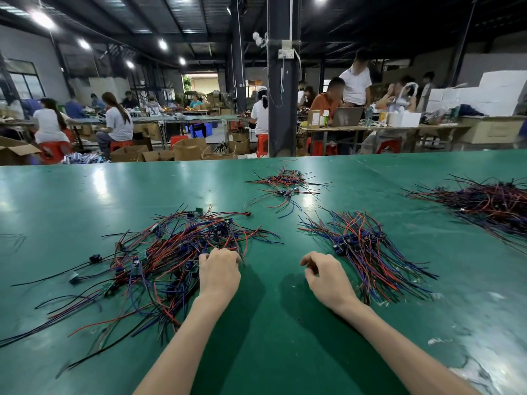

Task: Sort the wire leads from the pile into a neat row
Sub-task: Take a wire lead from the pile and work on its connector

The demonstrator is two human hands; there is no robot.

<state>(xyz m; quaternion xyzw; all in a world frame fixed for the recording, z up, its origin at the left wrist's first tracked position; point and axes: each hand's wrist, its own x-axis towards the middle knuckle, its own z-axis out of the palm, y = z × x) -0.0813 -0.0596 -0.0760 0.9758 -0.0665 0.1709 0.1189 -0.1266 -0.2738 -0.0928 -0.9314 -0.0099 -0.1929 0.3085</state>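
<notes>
Item 1: our left hand [219,270], fingers curled down into the near edge of the tangled wire pile [171,252]; we cannot tell whether they grip a lead.
Item 2: our right hand [328,276], fingers loosely curled, holding nothing; aligned wire bundle [368,252] just right of them.
Beyond the fingertips: small heap [285,183], large heap [490,201], both on the green table [271,323].

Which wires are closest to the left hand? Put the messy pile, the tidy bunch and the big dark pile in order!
1. Messy pile: right at the left hand, on the left side.
2. Tidy bunch: to the right, past the right hand.
3. Big dark pile: far right, farther back.
</notes>
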